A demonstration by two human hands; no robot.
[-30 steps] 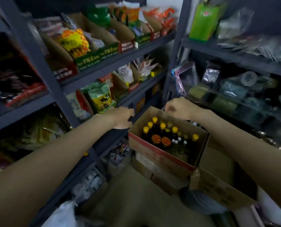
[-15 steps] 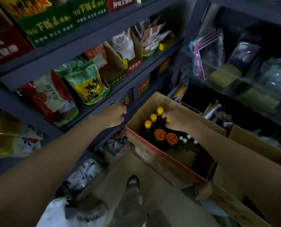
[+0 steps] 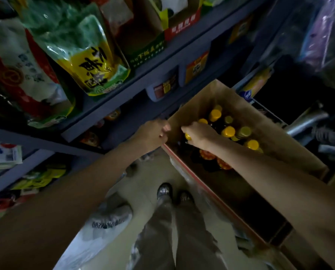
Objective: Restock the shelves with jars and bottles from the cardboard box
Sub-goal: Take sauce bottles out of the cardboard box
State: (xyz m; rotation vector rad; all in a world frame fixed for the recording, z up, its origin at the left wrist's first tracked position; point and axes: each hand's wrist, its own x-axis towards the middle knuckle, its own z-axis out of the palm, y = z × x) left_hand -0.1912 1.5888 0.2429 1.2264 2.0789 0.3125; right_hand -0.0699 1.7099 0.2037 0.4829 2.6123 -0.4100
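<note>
An open cardboard box point(image 3: 276, 145) stands on the floor at the right, with several dark bottles with yellow caps point(image 3: 228, 131) upright inside. My right hand point(image 3: 199, 133) is inside the box, fingers curled round the yellow-capped top of one bottle point(image 3: 187, 136) at the near left corner. My left hand point(image 3: 153, 133) grips the box's left wall near its corner. The blue metal shelves point(image 3: 162, 61) rise at the left, above and beside the box.
Snack bags point(image 3: 88, 61) and display cartons point(image 3: 149, 45) fill the left shelves; large jugs point(image 3: 162, 88) stand on the lower shelf. A white plastic bag point(image 3: 96, 234) lies on the floor by my legs and shoes point(image 3: 163, 190). Another rack with bagged goods is at the right.
The view tipped downward and closer. My right hand went from the box's far rim down into the bottles and took hold of one. My left hand shifted onto the box's left wall.
</note>
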